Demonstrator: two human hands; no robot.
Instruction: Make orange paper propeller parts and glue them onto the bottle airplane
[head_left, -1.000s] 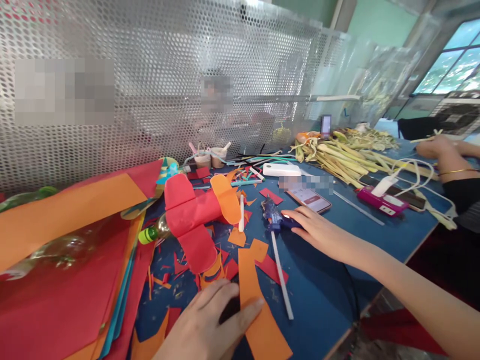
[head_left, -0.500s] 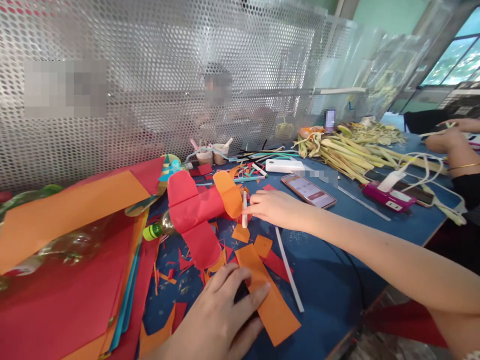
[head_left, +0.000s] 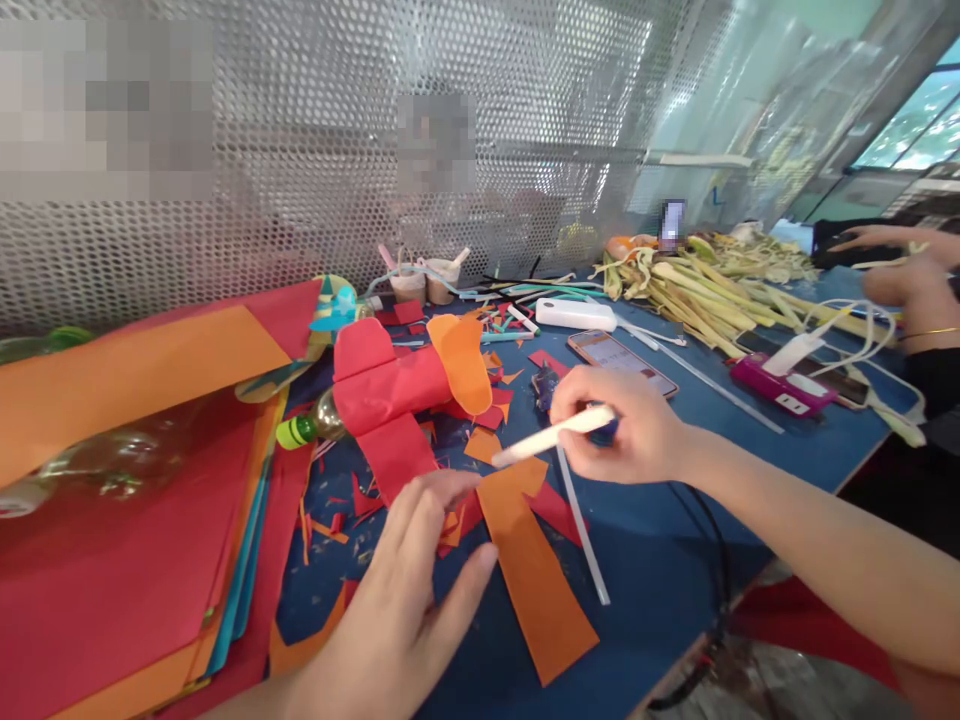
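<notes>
My right hand [head_left: 622, 425] grips a slim white pen [head_left: 551, 437], held slanted above the far end of an orange paper strip [head_left: 540, 590]. My left hand [head_left: 405, 580] lies to the left of that strip, fingers stretched out, with fingertips and thumb at its edge. Beyond both hands lies a red cut-out shape [head_left: 394, 400] with an orange rounded piece [head_left: 461, 365] at its right end. A bottle with a green cap [head_left: 296, 432] sticks out from under the red shape. A dark blue object [head_left: 546, 383], partly hidden, sits behind my right hand.
Coloured sheets [head_left: 135, 580] and clear bottles cover the left side. A translucent stick [head_left: 589, 550], a phone [head_left: 622, 360], a white device [head_left: 574, 314] and a purple power strip [head_left: 784, 383] lie rightward. Dried stalks [head_left: 697, 300] fill the back; another person's hands [head_left: 907, 280] are far right.
My right hand has picked up the white pen from beside the orange piece and brought it nearer, over the strip. My left hand has slid off the strip to its left edge, fingers straighter.
</notes>
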